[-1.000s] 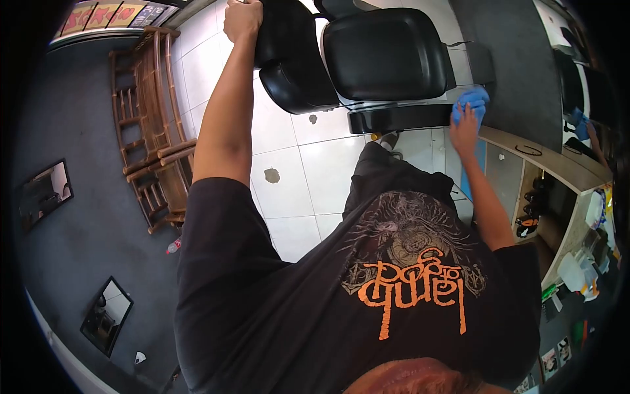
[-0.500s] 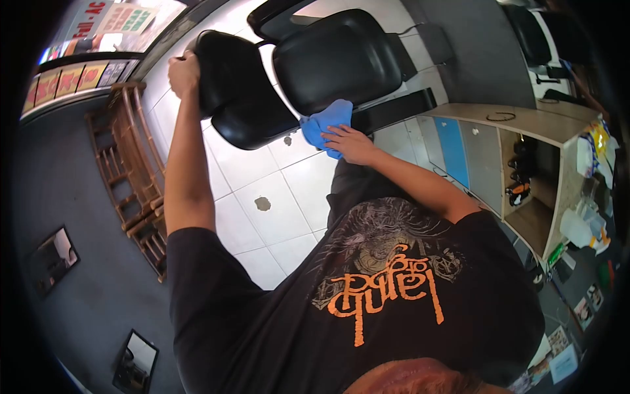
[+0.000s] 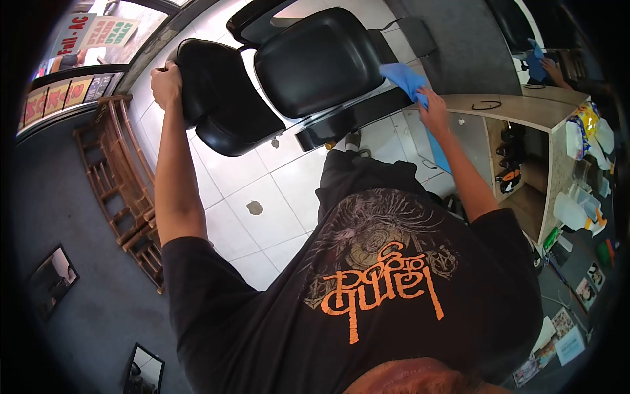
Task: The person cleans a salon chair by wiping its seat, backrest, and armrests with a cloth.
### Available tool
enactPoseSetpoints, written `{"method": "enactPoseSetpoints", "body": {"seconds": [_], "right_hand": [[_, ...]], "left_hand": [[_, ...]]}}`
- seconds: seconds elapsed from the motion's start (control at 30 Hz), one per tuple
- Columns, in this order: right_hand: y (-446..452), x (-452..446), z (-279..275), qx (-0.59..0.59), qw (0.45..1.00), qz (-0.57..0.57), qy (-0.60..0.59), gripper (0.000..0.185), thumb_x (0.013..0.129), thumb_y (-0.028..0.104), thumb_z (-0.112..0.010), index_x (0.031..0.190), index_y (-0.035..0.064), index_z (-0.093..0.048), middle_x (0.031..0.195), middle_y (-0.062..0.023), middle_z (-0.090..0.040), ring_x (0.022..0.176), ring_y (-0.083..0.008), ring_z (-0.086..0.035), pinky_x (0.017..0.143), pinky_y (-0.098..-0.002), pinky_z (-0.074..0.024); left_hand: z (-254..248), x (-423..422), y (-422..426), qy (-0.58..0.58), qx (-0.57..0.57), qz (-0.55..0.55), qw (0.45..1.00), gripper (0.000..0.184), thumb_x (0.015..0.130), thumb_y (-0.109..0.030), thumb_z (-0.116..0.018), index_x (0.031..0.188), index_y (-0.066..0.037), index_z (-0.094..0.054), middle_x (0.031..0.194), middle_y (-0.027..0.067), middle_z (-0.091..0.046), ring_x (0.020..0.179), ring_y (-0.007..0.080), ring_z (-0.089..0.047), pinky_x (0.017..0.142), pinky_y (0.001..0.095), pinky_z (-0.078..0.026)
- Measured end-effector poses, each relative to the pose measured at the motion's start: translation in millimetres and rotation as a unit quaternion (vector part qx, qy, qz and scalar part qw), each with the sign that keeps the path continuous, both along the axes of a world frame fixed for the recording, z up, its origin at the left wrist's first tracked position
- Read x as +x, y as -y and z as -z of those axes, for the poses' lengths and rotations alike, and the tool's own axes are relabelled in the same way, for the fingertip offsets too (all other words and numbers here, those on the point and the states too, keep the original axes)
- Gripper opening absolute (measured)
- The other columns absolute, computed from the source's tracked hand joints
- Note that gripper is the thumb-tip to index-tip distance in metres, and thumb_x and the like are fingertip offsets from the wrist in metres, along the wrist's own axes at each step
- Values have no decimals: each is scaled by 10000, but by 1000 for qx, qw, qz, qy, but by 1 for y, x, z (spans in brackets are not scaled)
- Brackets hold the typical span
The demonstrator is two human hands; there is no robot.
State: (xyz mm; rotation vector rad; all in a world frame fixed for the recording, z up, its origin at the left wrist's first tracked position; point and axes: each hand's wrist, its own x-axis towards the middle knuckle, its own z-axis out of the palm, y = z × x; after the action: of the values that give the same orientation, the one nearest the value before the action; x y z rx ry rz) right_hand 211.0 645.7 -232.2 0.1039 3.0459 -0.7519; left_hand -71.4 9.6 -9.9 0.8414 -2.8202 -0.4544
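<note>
A black padded barber chair (image 3: 318,62) stands in front of me, its seat, armrests and backrest in view. At the far left, my left hand (image 3: 167,85) is closed on the outer edge of the chair's backrest (image 3: 223,88). My right hand (image 3: 433,110) grips a blue cloth (image 3: 404,80), raised near the right side of the seat. The cloth hangs out to the left of that hand, its far tip close to the seat's edge; whether they touch I cannot tell.
A bamboo bench (image 3: 118,190) lines the left wall, with mirrors (image 3: 52,279) nearby. To the right is a wooden counter (image 3: 525,108) with open shelves, bottles and packets. White floor tiles (image 3: 246,230) spread below the chair. A wall mirror at upper right reflects the cloth.
My right hand has lifted the blue cloth from beside the front armrest and swung it right and forward. My left hand stays on the backrest. The view has shifted slightly.
</note>
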Motion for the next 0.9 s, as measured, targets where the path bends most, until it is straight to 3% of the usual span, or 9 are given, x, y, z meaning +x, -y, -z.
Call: {"method": "enactPoseSetpoints", "body": {"seconds": [0.1,0.17,0.4,0.47,0.57,0.63,0.7,0.73,0.9], "right_hand": [[81,3,38,54,991,71,-96,531,841,144,-731,1358,92,-619,1577,-210,-443,1506,-458,-315,1242,-513,-282],[141,5,4,85,993,48,-67,566,830,121,-697,1385,66,-600,1578,-273,-401,1498,-535,-267,1249,-532,-266],[263,27,-29,-145,918,-369,3,642,772,1,-628,1404,106,-591,1548,-162,-496,1490,-369,-389,1231,-500,-320],[271,28,-41,-168,907,-376,88,605,771,-4,-658,1361,122,-623,1534,-158,-520,1453,-379,-446,1202,-476,-371],[248,21,-32,-328,910,-236,95,460,876,44,-649,1332,90,-632,1424,-165,-611,1320,-352,-584,1105,-428,-468],[223,12,-21,-374,908,-20,189,352,1020,262,-625,1317,74,-639,1337,-134,-663,1192,-296,-661,1014,-380,-521],[173,-1,-29,-488,782,202,331,526,1057,516,-551,1343,80,-621,1289,-85,-680,1136,-236,-669,996,-372,-519],[146,2,-22,-624,679,244,299,633,1023,615,-543,1383,96,-592,1300,-59,-674,1135,-233,-672,1004,-407,-515],[9,6,-76,-786,521,298,151,554,1007,465,-653,1400,85,-567,1296,-88,-663,1213,-263,-628,1108,-462,-458]], "left_hand": [[1,0,0,-1,-8,-4,1000,546,933,-453,-541,1219,-3,-659,1209,246,-710,1148,420,-675,1024,502,-491],[1,0,-1,-1,-14,-4,1000,541,934,-454,-543,1216,-7,-662,1202,245,-714,1141,419,-678,1022,499,-492],[8,-3,6,-6,-7,3,1000,532,935,-451,-543,1209,-14,-671,1184,240,-723,1132,410,-684,1018,498,-495],[9,-4,7,-11,-12,9,1000,533,935,-452,-543,1210,-14,-672,1183,240,-725,1131,411,-685,1016,496,-496],[9,-4,8,-7,-4,4,1000,533,934,-455,-545,1209,-16,-675,1186,240,-725,1133,411,-684,1015,495,-495],[7,-5,5,-9,-4,3,1000,532,934,-455,-545,1206,-18,-676,1187,240,-725,1134,412,-684,1015,494,-496],[9,-4,8,-9,-6,5,1000,532,933,-456,-546,1206,-18,-676,1185,239,-725,1134,411,-684,1015,494,-496],[11,-6,11,-9,-6,8,1000,533,933,-457,-546,1206,-18,-675,1184,239,-725,1134,411,-684,1015,494,-496],[3,-3,2,-2,-4,-1,1000,545,934,-462,-543,1212,-11,-667,1183,233,-724,1134,411,-683,1014,492,-497]]}}
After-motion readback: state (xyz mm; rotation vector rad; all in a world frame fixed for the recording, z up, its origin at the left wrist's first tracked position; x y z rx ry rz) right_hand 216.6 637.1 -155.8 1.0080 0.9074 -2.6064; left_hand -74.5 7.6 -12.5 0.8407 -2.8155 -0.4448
